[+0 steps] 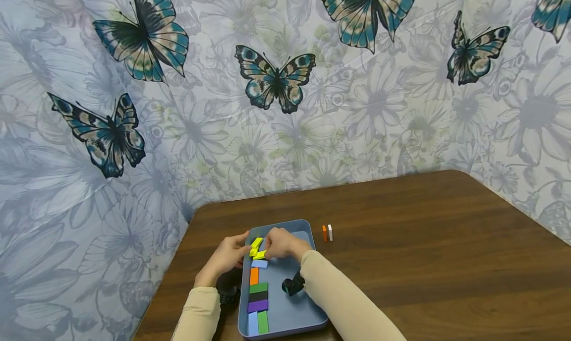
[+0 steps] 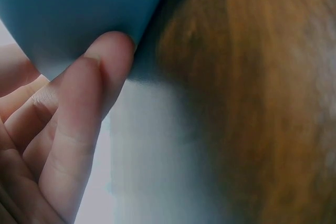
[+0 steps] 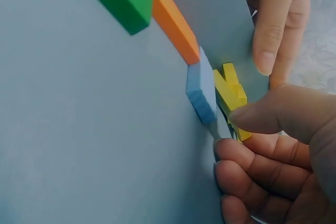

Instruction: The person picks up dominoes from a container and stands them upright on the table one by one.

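My left hand [image 1: 226, 255] grips the left wall of a blue-grey tray [image 1: 287, 309] near its far corner, with fingers against the outside and a digit over the rim. In the left wrist view its fingertips [image 2: 113, 51] press the tray's outer side. My right hand [image 1: 282, 243] reaches inside the tray and pinches a yellow block [image 3: 242, 134] between thumb and curled fingers. More yellow blocks [image 1: 256, 242] lie at angles against each other by both hands. Beside them is a light blue block [image 1: 260, 264], followed by an orange block [image 1: 254, 276] along the left wall.
Nearer in the same row lie a green block [image 1: 258, 288], a black block [image 1: 257, 297], a purple block [image 1: 257, 306], and a blue and a green block side by side. An orange block [image 1: 324, 233] and a white block [image 1: 330, 232] stand on the wooden table [image 1: 424, 247], right of the tray.
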Demonstrator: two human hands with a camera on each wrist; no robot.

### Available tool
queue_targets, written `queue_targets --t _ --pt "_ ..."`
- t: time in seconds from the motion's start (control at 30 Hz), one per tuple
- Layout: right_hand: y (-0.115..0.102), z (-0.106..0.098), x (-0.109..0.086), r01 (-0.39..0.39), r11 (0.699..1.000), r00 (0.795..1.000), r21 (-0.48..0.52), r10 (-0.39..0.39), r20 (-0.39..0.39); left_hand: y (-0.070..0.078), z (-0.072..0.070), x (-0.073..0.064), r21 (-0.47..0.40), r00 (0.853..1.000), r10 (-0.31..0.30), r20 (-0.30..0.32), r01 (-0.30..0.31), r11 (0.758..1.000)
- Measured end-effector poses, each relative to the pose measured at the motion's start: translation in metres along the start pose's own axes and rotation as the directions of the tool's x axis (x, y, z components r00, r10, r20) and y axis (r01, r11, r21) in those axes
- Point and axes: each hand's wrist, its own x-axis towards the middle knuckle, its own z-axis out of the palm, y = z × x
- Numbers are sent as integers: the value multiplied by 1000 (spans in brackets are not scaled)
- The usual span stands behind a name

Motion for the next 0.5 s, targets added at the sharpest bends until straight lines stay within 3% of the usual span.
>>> queue_targets --t 0.5 --pt "0 -5 -6 20 998 1000 53 -20 4 2 -1 -2 -28 1000 7 17 -7 1000"
